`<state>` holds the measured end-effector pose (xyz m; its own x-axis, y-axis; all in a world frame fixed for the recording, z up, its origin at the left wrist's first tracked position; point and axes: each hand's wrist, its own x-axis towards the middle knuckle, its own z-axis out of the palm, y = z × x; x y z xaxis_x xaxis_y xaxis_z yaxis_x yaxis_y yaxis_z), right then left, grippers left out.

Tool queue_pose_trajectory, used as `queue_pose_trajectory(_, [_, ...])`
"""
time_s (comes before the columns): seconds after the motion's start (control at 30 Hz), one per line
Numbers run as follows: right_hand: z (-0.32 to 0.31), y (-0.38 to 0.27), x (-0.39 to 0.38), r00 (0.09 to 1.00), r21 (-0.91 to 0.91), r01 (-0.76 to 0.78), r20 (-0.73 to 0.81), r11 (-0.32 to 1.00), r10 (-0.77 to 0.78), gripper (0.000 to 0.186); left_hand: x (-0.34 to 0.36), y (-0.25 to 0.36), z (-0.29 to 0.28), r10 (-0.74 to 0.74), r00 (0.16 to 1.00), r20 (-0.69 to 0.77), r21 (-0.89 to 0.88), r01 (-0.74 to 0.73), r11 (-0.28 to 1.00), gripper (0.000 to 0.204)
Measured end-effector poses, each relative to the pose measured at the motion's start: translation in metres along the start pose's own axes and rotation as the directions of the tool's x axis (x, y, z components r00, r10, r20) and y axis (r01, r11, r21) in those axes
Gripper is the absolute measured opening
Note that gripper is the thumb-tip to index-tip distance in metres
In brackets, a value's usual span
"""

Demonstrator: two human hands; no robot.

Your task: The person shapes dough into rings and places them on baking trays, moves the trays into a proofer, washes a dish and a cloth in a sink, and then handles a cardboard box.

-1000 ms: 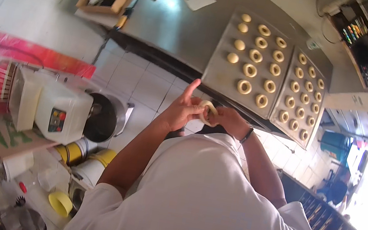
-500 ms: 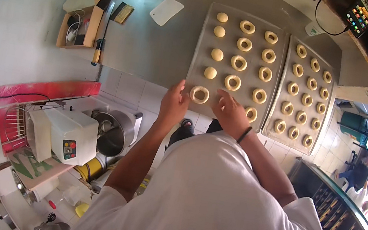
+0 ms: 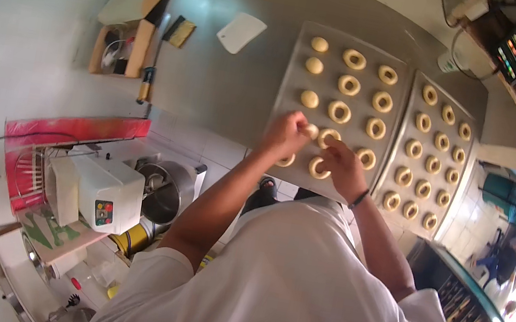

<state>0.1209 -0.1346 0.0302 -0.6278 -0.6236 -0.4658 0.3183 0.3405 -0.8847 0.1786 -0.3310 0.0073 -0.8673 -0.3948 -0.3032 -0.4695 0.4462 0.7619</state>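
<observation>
One small pale round ball of dough sits pinched between the fingertips of the left hand, held just above the near rows of a rectangular grey metal baking tray. Right hand, with a dark band at the wrist, rests beside it over the same tray, fingers curled and together on a pale ring of dough at the tray's near edge; whether it grips the ring or only presses it cannot be told. Several more pale dough rings lie in rows on this tray, with three plain dough balls in its left column. Second grey metal tray, touching the first on the right, carries further rows of rings. Both trays lie on a steel worktable. White plastic scraper lies on the table left of the trays; open wooden box stands farther left. White stand mixer with steel bowl stands below the table.
</observation>
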Motion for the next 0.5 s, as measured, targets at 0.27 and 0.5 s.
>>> queue_pose_trajectory(0.27, [0.036, -0.010, -0.049, 0.953, -0.242, 0.303, 0.067, 0.922, -0.296, 0.033, -0.098, 0.013, -0.024, 0.038, 0.998, 0.043, -0.658, 0.000, 0.753, 0.022])
queue_pose_trajectory(0.5, [0.099, -0.016, -0.099, 0.972, 0.253, 0.209, 0.053, 0.945, -0.229, 0.028, -0.185, 0.014, -0.063, 0.088, 0.994, -0.067, -0.500, -0.110, 0.859, 0.029])
